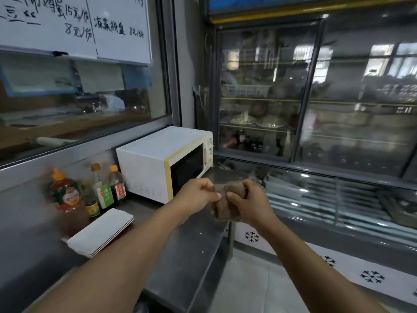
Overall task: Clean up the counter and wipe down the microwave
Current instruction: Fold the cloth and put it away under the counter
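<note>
The left hand and the right hand both pinched a brown cloth, thumbs and fingers pressed onto its top edge. The cloth hung in the air above the right edge of the bench, just in front of the microwave. It looked soft, floppy and light (maybe damp, but that was hard to tell), so it would bunch up and sag. Folding it into a flat pad would help. The microwave sat at the back right corner; its smooth sides looked easy to wipe.
</note>
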The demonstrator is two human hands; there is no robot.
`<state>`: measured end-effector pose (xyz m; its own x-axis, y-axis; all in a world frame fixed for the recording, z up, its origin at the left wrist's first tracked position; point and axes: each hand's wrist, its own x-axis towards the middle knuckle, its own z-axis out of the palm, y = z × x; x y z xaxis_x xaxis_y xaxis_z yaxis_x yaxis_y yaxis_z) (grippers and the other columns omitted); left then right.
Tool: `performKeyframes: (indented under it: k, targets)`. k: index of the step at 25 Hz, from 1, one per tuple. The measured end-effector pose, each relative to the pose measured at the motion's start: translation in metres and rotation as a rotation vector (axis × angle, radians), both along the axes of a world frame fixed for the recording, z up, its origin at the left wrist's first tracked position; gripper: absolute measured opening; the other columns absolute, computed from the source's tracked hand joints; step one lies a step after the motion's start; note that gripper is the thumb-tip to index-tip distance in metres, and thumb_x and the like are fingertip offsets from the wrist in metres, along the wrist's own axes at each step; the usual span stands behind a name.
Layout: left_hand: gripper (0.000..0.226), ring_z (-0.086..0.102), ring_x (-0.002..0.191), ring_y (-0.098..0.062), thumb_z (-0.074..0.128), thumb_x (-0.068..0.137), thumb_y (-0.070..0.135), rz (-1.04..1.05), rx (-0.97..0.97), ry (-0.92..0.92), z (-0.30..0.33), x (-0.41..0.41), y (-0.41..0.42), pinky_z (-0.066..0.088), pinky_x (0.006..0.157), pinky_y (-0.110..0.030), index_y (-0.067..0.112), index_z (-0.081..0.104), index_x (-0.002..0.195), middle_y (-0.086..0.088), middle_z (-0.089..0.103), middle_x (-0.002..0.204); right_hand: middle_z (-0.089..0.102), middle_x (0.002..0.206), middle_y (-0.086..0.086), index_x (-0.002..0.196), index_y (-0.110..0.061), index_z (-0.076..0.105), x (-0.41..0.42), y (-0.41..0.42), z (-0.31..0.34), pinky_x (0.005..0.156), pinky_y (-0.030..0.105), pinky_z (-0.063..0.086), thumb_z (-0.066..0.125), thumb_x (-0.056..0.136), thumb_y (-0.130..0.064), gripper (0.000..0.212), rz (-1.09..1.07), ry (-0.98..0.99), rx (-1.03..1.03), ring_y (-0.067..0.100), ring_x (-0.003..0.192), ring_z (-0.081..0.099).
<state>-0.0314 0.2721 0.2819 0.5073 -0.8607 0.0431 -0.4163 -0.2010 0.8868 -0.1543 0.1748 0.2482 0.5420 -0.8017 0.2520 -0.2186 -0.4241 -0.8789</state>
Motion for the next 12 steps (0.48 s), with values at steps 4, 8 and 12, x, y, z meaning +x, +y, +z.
performKeyframes:
  k: [4, 8, 12]
  targets:
    - [0.025, 0.042, 0.063, -0.013, 0.059, 0.082, 0.007, 0.055, -0.045, 0.062, 0.007, -0.060, -0.075, 0.032, 0.060, -0.028, 0.017, 0.045, 0.065, 0.000, 0.046, 0.063, 0.062, 0.087, -0.004, 0.091, -0.022, 0.052, -0.062, -0.054, 0.004, 0.072, 0.036, 0.054, 0.066, 0.083, -0.030, 0.017, -0.009, 0.016, 0.063, 0.012, 0.081, 0.060]
    - [0.023, 0.044, 0.063, -0.014, 0.051, 0.086, 0.013, 0.125, -0.049, 0.033, 0.010, -0.114, -0.151, 0.033, 0.058, -0.030, 0.019, 0.042, 0.066, 0.000, 0.047, 0.065, 0.064, 0.095, -0.004, 0.098, -0.026, 0.052, -0.125, -0.109, 0.008, 0.070, 0.027, 0.054, 0.063, 0.086, -0.033, 0.018, 0.051, -0.019, 0.139, 0.009, 0.085, 0.062]
    - [0.020, 0.043, 0.067, -0.017, 0.051, 0.090, 0.014, 0.151, -0.070, -0.086, 0.020, -0.143, -0.205, 0.033, 0.066, -0.032, 0.018, 0.041, 0.073, -0.002, 0.046, 0.068, 0.058, 0.107, -0.004, 0.111, -0.023, 0.048, -0.178, -0.168, 0.007, 0.066, 0.017, 0.045, 0.063, 0.087, -0.033, 0.030, 0.107, 0.018, 0.256, 0.006, 0.091, 0.057]
